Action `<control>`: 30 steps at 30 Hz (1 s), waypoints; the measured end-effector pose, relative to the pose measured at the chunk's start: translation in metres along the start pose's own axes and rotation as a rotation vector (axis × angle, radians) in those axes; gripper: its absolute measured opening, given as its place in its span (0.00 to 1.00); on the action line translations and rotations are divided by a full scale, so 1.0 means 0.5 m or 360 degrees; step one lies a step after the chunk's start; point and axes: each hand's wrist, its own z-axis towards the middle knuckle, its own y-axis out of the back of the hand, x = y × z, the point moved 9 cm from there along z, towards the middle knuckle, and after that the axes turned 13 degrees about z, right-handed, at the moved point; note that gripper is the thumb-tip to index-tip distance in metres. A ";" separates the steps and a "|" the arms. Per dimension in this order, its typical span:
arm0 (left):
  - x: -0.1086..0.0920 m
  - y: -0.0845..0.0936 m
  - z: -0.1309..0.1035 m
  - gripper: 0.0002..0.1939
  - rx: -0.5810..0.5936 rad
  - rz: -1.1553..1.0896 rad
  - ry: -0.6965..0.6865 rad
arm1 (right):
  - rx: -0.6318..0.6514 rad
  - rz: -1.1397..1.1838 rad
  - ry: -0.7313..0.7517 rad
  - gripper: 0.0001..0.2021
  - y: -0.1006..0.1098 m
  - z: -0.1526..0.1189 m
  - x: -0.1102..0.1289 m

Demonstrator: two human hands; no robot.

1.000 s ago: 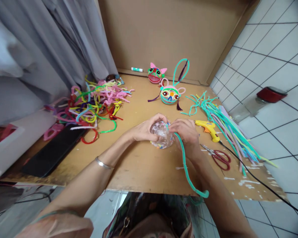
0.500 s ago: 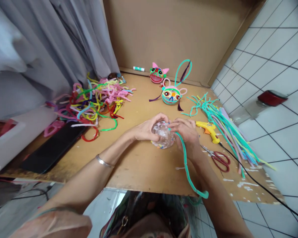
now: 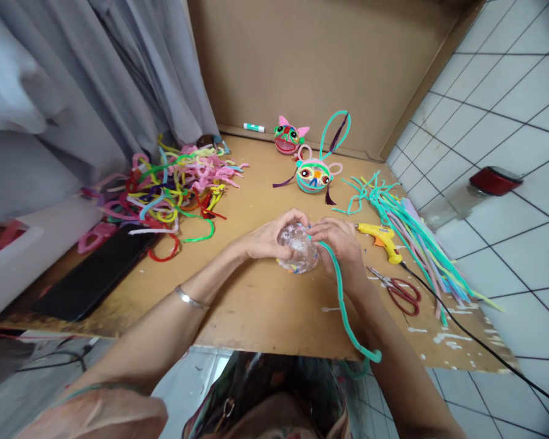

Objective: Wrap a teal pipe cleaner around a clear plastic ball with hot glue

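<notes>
My left hand [image 3: 274, 236] is curled around a clear, rounded plastic piece [image 3: 298, 250] with coloured bits along its lower edge. At the piece's right side, the fingers of my right hand [image 3: 341, 244] pinch the end of a teal pipe cleaner [image 3: 340, 286] against it. The pipe cleaner's long tail hangs past my right wrist and over the table's front edge. My fingers cover the exact spot where it meets the plastic.
Right of my hands lie a yellow glue gun [image 3: 379, 239] with a black cord, red-handled scissors [image 3: 400, 291] and a bundle of pipe cleaners [image 3: 416, 238]. Two decorated face ornaments [image 3: 313, 177] stand behind. Leftward are a tangled pipe-cleaner heap [image 3: 178, 177] and a black phone-like slab [image 3: 96, 274].
Both hands keep the same hold on the plastic piece and pipe cleaner. The whole view has shifted very slightly; nothing on the table has moved.
</notes>
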 end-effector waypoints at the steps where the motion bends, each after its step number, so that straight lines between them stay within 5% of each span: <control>1: 0.000 0.000 0.000 0.28 0.0001 -0.0004 0.0000 | -0.0010 0.0015 -0.0009 0.08 0.001 0.000 -0.001; 30: -0.005 0.001 -0.002 0.23 0.0045 0.0033 0.0059 | -0.0063 0.0009 -0.0058 0.11 0.006 -0.002 -0.012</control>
